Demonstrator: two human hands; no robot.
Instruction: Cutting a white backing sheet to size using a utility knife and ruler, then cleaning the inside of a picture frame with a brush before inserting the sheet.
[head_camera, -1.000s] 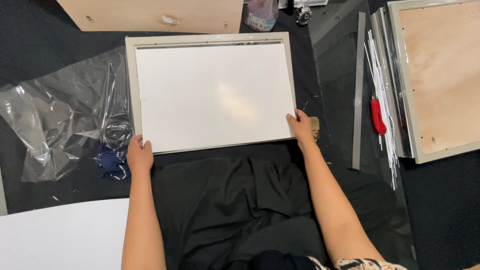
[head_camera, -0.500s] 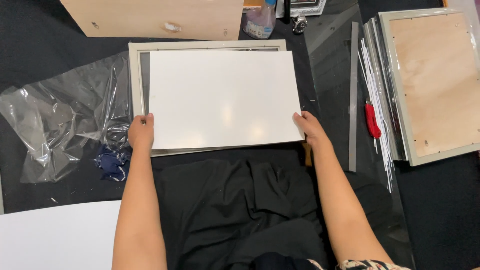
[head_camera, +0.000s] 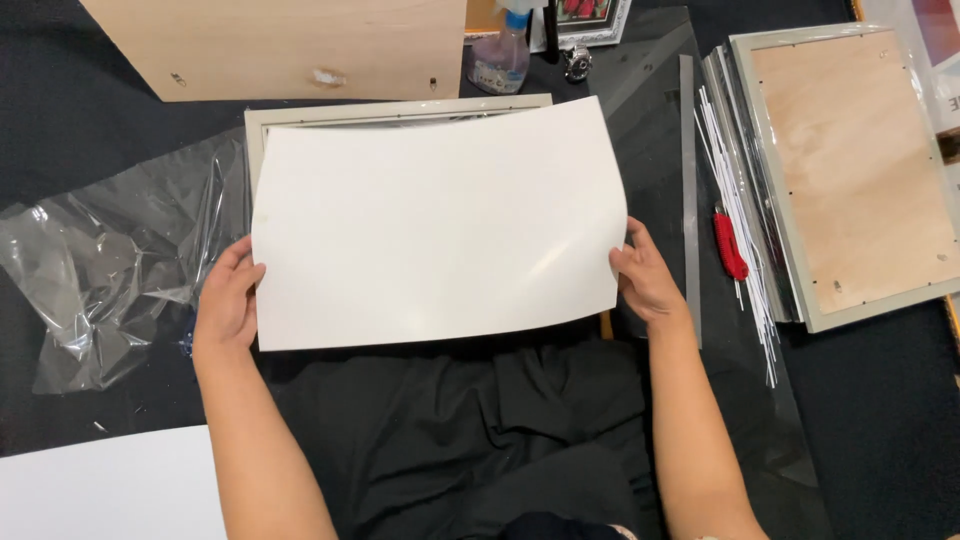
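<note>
I hold a large white sheet lifted above a pale grey picture frame, which lies on the dark floor and shows only at its top and left edges. My left hand grips the sheet's lower left edge. My right hand grips its lower right edge. The sheet bows slightly and hides most of the frame.
Crumpled clear plastic wrap lies at left. A wooden board and a spray bottle sit at the back. At right lie a metal ruler, a red cutter, thin white strips and a second frame face down. A white board lies front left.
The white sheet has come up out of the frame toward me. Both hands moved with it and now hold it raised and slightly curved.
</note>
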